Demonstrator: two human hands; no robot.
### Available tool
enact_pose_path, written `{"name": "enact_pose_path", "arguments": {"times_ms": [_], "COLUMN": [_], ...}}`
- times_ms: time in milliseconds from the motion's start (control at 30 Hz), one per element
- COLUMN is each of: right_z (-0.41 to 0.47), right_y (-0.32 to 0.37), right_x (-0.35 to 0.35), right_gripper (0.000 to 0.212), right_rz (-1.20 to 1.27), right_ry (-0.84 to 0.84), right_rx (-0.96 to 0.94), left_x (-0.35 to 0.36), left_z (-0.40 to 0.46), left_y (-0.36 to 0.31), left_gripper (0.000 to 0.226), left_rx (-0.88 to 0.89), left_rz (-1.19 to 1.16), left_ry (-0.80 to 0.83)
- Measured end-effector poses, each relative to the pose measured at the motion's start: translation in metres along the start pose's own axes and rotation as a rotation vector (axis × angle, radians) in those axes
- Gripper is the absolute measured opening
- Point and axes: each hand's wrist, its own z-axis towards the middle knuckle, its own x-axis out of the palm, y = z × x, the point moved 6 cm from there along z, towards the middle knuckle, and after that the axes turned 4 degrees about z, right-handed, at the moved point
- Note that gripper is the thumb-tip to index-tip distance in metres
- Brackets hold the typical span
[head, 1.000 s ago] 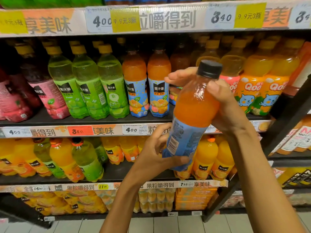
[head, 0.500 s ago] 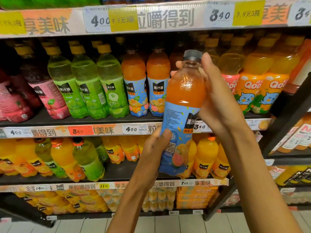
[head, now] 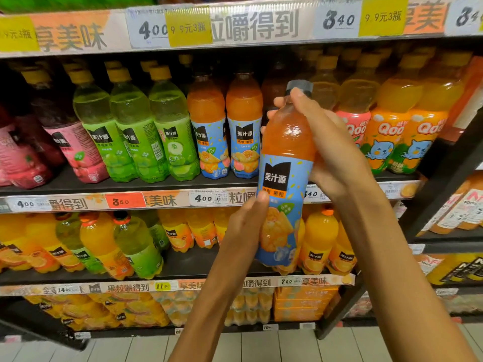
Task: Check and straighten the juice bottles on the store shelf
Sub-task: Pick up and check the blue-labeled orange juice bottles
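Note:
An orange juice bottle [head: 286, 163] with a black cap and a blue label is held almost upright in front of the shelf, its label front facing me. My right hand [head: 329, 150] wraps its neck and upper body from the right. My left hand [head: 244, 226] grips the lower label from the left, thumb on the front. Behind it, two matching orange bottles [head: 227, 126] stand on the middle shelf [head: 130, 185], with a gap to their right.
Green bottles [head: 136, 134] and pink bottles [head: 65, 147] stand left on the same shelf, orange Qoo bottles [head: 400, 131] right. A lower shelf holds yellow and green bottles [head: 112, 244]. A dark shelf frame [head: 431, 194] slants at the right. Tiled floor lies below.
The bottle has gone from tilted to nearly upright and turned so its label front faces me. It has moved closer to the shelf. Both hands kept hold.

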Motion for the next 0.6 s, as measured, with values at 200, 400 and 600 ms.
{"name": "enact_pose_path", "arguments": {"times_ms": [200,400,600], "right_z": [0.004,0.007,0.009], "right_y": [-0.011,-0.016,-0.007], "right_x": [-0.002,-0.001,-0.005], "right_gripper": [0.046,0.029,0.020], "right_rz": [0.139,0.194,0.047], "right_ry": [0.019,0.027,0.000], "right_rx": [0.112,0.107,0.052], "left_x": [0.005,0.011,0.003], "left_z": [-0.008,-0.012,-0.009], "left_y": [0.003,0.003,-0.001], "left_gripper": [0.061,0.063,0.068], "left_rx": [-0.084,-0.113,-0.068], "left_rz": [-0.216,-0.212,-0.011], "left_ry": [0.143,0.188,0.089]}}
